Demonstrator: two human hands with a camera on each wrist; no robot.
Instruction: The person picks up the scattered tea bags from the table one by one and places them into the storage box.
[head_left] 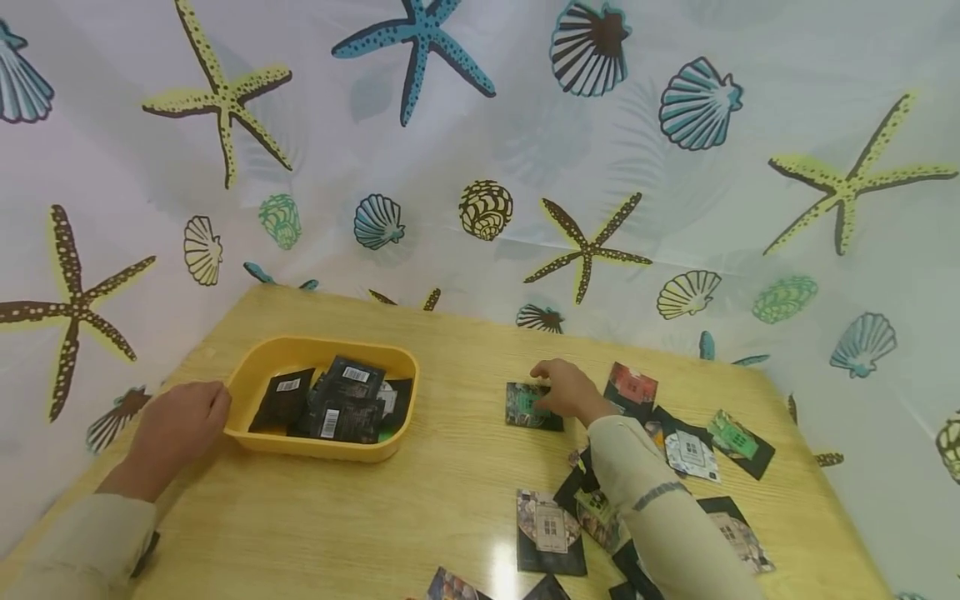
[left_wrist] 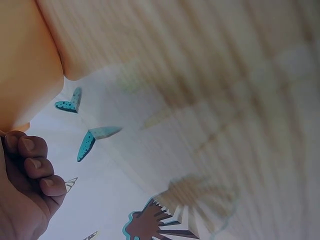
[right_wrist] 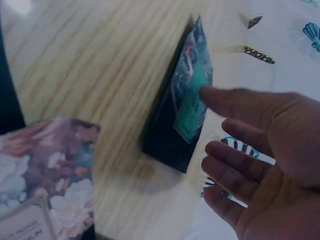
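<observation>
My left hand grips the left rim of a yellow plastic basket; in the left wrist view its fingers are curled beside the basket's wall. Inside the basket lie several black sachets, some with white barcode labels showing. My right hand reaches over a dark sachet with a green label lying apart on the table. In the right wrist view, the thumb tip overlaps the edge of the green label, while the other fingers spread loosely beside the sachet.
Several patterned sachets lie scattered and overlapping around my right forearm, among them a red-labelled one, a green-labelled one and a pale-labelled one. A white curtain with starfish and shells hangs along the back of the wooden table.
</observation>
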